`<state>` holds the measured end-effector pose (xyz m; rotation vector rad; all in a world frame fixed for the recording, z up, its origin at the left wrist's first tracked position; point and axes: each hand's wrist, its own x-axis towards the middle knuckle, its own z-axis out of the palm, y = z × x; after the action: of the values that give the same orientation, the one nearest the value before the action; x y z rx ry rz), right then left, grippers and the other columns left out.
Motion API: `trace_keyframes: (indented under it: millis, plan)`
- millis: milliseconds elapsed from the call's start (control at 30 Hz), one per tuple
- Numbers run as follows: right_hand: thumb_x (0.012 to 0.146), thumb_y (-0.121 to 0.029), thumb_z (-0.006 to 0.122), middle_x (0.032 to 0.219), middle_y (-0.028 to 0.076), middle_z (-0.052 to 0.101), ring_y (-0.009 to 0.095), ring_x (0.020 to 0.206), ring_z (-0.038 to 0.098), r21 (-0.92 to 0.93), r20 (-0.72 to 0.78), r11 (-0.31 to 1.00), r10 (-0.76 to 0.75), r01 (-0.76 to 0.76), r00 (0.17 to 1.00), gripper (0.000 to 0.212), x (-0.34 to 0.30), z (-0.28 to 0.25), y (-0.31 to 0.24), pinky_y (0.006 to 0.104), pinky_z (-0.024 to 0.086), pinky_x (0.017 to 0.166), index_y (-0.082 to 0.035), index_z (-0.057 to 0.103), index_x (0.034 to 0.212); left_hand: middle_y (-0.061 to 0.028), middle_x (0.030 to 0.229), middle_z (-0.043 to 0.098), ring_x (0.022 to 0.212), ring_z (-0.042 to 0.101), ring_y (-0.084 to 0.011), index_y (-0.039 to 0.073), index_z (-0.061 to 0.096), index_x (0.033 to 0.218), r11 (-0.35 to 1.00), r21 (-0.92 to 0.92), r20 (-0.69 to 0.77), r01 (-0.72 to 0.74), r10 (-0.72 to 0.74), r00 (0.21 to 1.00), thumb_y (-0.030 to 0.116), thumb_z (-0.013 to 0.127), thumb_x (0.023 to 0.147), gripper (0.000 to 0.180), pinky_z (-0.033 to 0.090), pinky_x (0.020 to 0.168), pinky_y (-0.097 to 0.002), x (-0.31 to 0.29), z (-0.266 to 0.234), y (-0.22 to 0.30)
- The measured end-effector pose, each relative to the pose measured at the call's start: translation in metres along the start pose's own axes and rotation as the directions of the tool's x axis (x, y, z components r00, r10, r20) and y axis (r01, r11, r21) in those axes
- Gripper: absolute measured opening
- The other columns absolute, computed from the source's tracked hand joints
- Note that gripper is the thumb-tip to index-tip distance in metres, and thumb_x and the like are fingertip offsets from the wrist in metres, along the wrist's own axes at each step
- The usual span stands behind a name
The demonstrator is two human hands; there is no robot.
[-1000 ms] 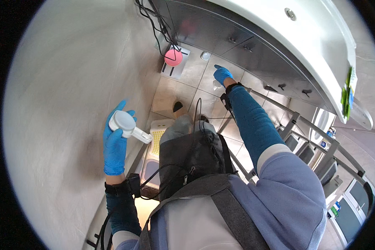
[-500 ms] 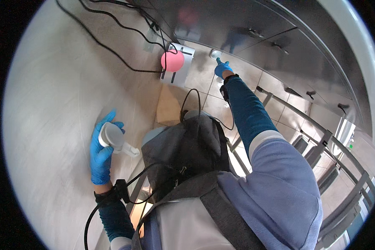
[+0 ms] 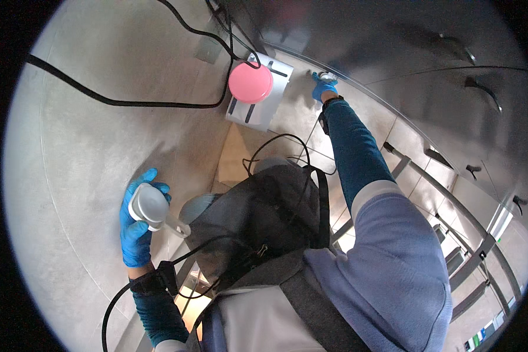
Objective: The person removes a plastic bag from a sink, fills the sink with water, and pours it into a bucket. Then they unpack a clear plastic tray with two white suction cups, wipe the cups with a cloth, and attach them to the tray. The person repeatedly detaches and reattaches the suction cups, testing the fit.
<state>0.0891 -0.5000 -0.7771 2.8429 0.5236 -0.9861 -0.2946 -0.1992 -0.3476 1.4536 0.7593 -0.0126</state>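
- The left hand [image 3: 136, 226], in a blue glove, sits at the lower left of the frame. Its fingers are curled around a white spray bottle [image 3: 152, 208], whose round pale base faces the camera and whose nozzle end points toward the lower right.
- The spray bottle lies in the lower left quarter, just beside the dark bag [image 3: 258, 217] worn on the person's chest at frame centre.
- The right hand [image 3: 324, 87], also in a blue glove, is extended at the upper centre of the frame. Its fingers are pressed together on a small pale object, probably a cloth [image 3: 327, 76]; the object is too small to identify with certainty.
- The right hand rests against the curved edge where the grey metal surface [image 3: 422, 64] of the upper right meets the pale panel below it.
- A round pink disc [image 3: 250, 83] sits at the upper centre, on a white bracket plate [image 3: 264, 102] with dark slots. It is near the right hand but apart from it.
- A black cable [image 3: 129, 102] runs from the left edge across the upper left of the frame to the pink disc.
- The large pale curved wall [image 3: 88, 146] fills the left half of the frame.
- Metal rails [image 3: 469, 258] cross the lower right of the frame.
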Motion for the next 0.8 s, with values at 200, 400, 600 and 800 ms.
trace_keyframes:
  millis: [200,400,600,800]
  plan:
    - [0.089,-0.038,0.048,0.150,0.004,0.027,0.034,0.137,0.025,-0.105,-0.041,0.979,0.169,-0.173,0.985,0.063,0.019,0.025,0.016,0.0636,0.018,0.105,-0.023,0.025,0.146,-0.0148,0.102,0.063,0.093,0.063,-0.0237,-0.002,0.050,0.126,1.000,-0.025,-0.020,-0.011,0.010,1.000,0.049,0.083,0.050,0.097,0.051,0.084,-0.0346,0.002,-0.005,-0.005]
    - [0.085,-0.024,0.052,0.126,0.014,0.055,0.036,0.110,0.055,-0.271,0.079,0.953,-0.119,0.137,0.990,0.046,-0.053,0.037,0.017,0.0597,0.041,0.087,-0.010,0.051,0.128,-0.0165,0.106,0.061,0.096,0.062,-0.0240,-0.003,0.048,0.127,0.997,-0.072,0.022,0.004,-0.003,1.000,0.049,0.082,0.053,0.097,0.051,0.087,-0.0334,-0.003,-0.008,0.005]
    - [0.066,-0.023,0.071,0.113,0.013,0.063,0.032,0.101,0.061,0.356,0.234,0.919,-0.264,0.170,0.936,0.049,-0.174,-0.021,0.014,0.0415,0.049,0.086,-0.022,0.060,0.114,-0.0144,0.113,0.058,0.099,0.060,-0.0234,-0.003,0.038,0.134,0.967,-0.193,0.232,0.163,-0.117,0.966,0.040,0.077,0.065,0.091,0.051,0.087,-0.0361,-0.008,-0.014,0.033]
    - [0.072,-0.022,0.068,0.106,0.012,0.062,0.029,0.100,0.059,0.388,0.276,0.843,-0.492,0.372,0.826,0.040,-0.254,-0.154,-0.019,0.0407,0.046,0.087,-0.018,0.062,0.111,-0.0140,0.111,0.059,0.095,0.061,-0.0237,0.008,0.042,0.135,0.927,-0.252,0.397,0.278,-0.163,0.903,0.028,0.055,0.087,0.054,0.053,0.082,-0.0417,-0.021,-0.002,0.068]
